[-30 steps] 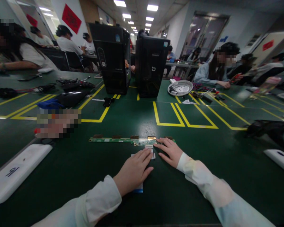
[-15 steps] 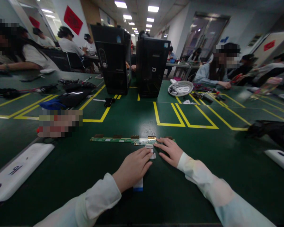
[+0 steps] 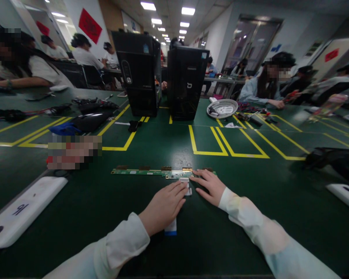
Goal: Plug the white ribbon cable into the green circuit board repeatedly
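- Left hand (image 3: 162, 208) has shifted slightly, baring more ribbon cable (image 3: 171, 227); grip unclear.
- Right hand (image 3: 211, 188), loosely spread, touches the circuit board (image 3: 155, 173).
- Skewed pressure could crease the ribbon cable.

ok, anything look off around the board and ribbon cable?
Nothing stands out as spilled or damaged. The circuit board lies straight across the table, the right hand at its right part. The middle of the ribbon cable is hidden under the left hand, so can't vouch there.

On the table (image 3: 235, 248), computer towers (image 3: 139, 77) stand behind the circuit board (image 3: 151, 173), left of a basket (image 3: 232, 104).
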Motion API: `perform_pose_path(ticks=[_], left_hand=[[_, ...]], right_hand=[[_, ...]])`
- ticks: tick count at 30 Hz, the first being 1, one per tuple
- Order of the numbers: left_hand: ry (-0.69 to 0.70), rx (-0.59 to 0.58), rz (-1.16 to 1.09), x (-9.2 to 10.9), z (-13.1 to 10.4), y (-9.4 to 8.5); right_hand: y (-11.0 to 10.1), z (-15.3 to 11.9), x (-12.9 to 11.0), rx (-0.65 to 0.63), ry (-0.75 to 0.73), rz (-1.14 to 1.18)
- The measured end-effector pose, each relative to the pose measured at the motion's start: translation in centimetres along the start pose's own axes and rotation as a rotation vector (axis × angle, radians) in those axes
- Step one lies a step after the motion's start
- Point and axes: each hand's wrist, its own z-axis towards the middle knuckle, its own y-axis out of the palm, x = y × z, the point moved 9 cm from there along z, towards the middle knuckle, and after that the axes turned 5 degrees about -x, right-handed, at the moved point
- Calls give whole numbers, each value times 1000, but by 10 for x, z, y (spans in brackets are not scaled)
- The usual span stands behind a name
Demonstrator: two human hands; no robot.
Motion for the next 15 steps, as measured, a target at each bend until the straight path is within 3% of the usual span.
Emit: perform_pose_path(ticks=[15], left_hand=[[-19, 6, -5, -1, -1, 6]], right_hand=[[2, -2, 0, 11, -11, 2]])
